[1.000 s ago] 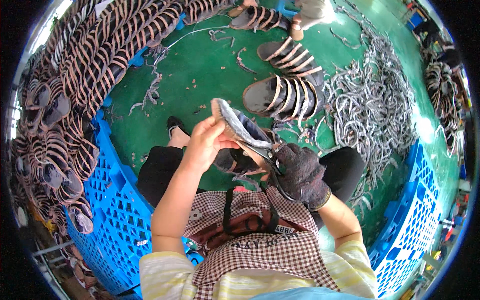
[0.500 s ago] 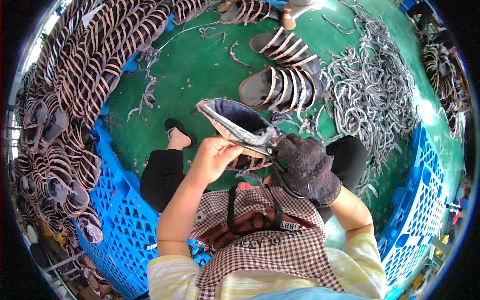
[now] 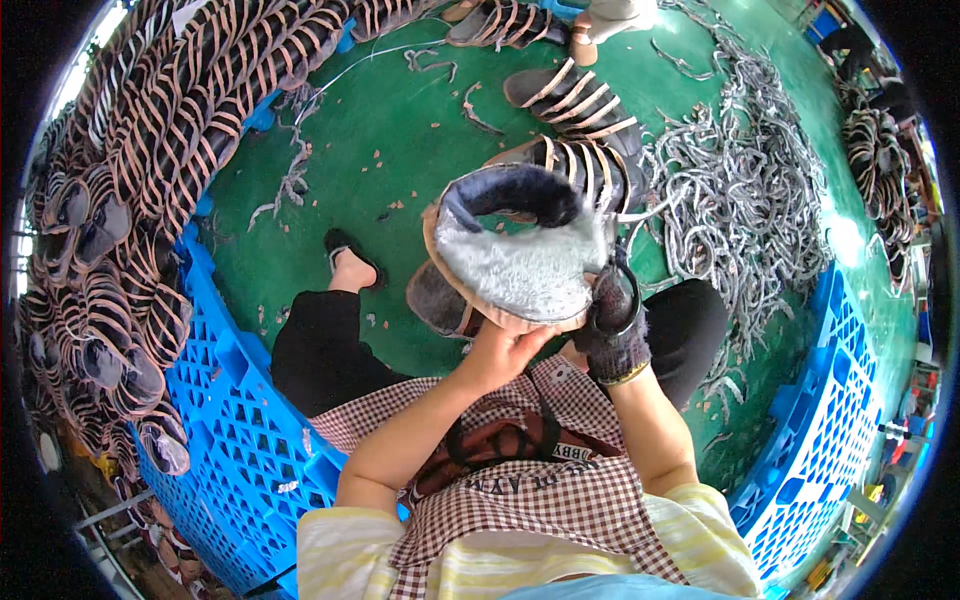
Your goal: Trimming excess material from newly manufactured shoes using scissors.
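A fur-lined shoe upper [image 3: 530,275], pale grey and dark inside with a tan edge, is held up in front of me. My bare left hand [image 3: 505,352] grips its lower edge, thumb against the rim. At its right end is my right hand [image 3: 617,345] in a dark knitted glove, closed round the black-handled scissors [image 3: 628,285]; their blades are hidden. A thin grey strip [image 3: 648,212] sticks out to the right beside the upper. Below it, between my legs, lies a dark shoe piece [image 3: 432,298], partly covered.
Nested dark uppers with tan edges [image 3: 590,168] lie ahead on the green floor, by a heap of grey fur strips [image 3: 740,190]. Large stacks of uppers [image 3: 200,120] line the left. Blue plastic pallets [image 3: 245,430] stand on both sides. Another person's foot [image 3: 583,45] is at the top.
The upper has turned so its furry inside faces up, and has moved right. My left hand moved right along with it. My gloved hand has rotated, and a strip now sticks out.
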Demonstrator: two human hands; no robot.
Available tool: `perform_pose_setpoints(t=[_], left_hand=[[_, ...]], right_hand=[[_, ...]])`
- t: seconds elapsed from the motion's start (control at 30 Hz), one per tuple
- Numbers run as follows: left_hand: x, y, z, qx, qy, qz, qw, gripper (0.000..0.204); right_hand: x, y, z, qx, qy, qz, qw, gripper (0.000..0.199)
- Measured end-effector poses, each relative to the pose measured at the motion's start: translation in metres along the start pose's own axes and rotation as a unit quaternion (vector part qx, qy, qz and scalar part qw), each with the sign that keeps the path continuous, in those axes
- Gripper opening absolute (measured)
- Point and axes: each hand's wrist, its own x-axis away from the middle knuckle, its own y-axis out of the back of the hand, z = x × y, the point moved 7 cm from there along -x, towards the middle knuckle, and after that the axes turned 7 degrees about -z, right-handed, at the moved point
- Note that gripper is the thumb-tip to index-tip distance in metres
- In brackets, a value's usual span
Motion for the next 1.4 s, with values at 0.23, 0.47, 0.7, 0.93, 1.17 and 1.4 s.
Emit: perform_pose_setpoints(t=[0.23, 0.47, 0.7, 0.93, 1.17, 1.4], left_hand=[[-0.003, 0.056, 0.097, 0.466, 0.385, -0.132, 0.786, 0.027], [-0.038, 0.052, 0.075, 0.493, 0.352, -0.076, 0.792, 0.016], [-0.058, 0.089, 0.029, 0.449, 0.156, -0.082, 0.876, 0.034], [-0.034, 0.103, 0.017, 0.395, 0.191, -0.168, 0.883, 0.018], [-0.038, 0.105, 0.004, 0.385, 0.193, -0.154, 0.889, 0.014], [-0.029, 0.099, 0.006, 0.331, 0.172, -0.097, 0.923, 0.018]], right_hand=[[-0.012, 0.029, 0.03, 0.195, 0.235, 0.041, 0.951, 0.033], [-0.03, 0.047, 0.02, -0.036, -0.004, 0.03, 0.999, 0.034], [-0.023, 0.042, 0.075, 0.266, 0.087, 0.071, 0.957, 0.051], [-0.02, 0.006, 0.117, 0.33, 0.268, 0.157, 0.891, 0.053], [-0.016, -0.002, 0.119, 0.34, 0.22, 0.232, 0.884, 0.052], [-0.02, -0.013, 0.14, 0.343, 0.249, 0.201, 0.883, 0.034]])
